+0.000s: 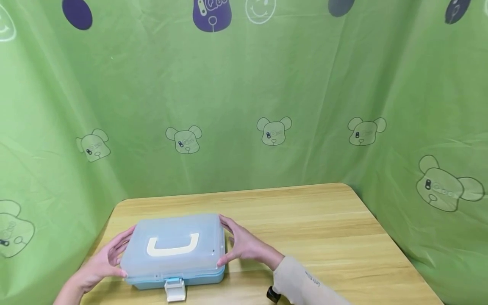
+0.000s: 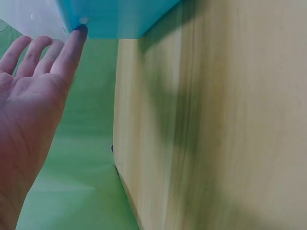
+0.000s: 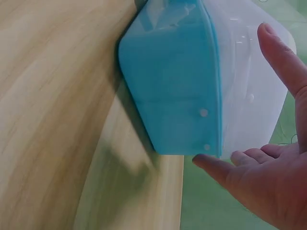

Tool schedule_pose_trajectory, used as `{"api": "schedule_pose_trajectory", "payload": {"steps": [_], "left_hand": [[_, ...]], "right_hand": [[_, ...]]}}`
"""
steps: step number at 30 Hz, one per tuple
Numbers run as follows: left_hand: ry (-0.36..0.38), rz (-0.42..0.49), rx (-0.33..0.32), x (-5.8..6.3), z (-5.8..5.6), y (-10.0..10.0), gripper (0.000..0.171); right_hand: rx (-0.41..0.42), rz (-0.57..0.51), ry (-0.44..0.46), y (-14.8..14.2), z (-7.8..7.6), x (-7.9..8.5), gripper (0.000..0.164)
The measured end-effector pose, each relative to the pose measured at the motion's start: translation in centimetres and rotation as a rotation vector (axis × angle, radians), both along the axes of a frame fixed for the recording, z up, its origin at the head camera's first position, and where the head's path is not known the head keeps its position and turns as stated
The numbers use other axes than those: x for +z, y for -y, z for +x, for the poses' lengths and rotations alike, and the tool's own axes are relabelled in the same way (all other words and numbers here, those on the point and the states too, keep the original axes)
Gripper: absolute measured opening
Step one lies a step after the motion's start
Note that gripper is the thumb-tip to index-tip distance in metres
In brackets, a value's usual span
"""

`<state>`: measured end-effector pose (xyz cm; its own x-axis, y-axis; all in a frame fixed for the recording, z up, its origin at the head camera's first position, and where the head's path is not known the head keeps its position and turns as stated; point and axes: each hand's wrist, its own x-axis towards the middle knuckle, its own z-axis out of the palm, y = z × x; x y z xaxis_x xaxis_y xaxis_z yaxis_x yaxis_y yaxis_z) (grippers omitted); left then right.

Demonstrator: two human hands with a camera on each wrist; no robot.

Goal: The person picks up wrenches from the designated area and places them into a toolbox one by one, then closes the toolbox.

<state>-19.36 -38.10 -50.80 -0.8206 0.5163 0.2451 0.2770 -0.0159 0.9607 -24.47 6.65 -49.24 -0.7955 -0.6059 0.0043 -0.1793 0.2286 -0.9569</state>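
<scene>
A plastic storage box (image 1: 171, 243) sits at the left of the wooden table, with a translucent lid over a light blue base (image 3: 168, 86). On the lid lies a white handle (image 1: 173, 250), and at the front a white latch (image 1: 175, 290) hangs flipped outward. My left hand (image 1: 101, 262) grips the left end, thumb at the front corner and fingers toward the back. The right hand (image 1: 244, 243) holds the opposite end, its thumb near the front corner and its fingers at the rear one. Both palms stand away from the box walls. Through the lid, the contents cannot be made out.
Light wood table (image 1: 324, 237) extends to the right of the box. Green curtain (image 1: 244, 169) with printed bear heads hangs behind and on both sides. A small black object (image 1: 273, 294) shows beside the right sleeve (image 1: 301, 281).
</scene>
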Motion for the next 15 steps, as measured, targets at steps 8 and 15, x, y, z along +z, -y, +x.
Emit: {"api": "schedule_pose_trajectory", "payload": {"steps": [8, 15], "left_hand": [[0.004, -0.043, 0.033, -0.27, 0.23, -0.01, 0.119], [0.008, -0.055, 0.050, -0.81, -0.06, 0.24, 0.118]], "right_hand": [[0.005, -0.027, 0.042, -0.02, 0.32, -0.32, 0.136], [-0.005, -0.023, 0.058, 0.01, 0.16, -0.48, 0.135]]}}
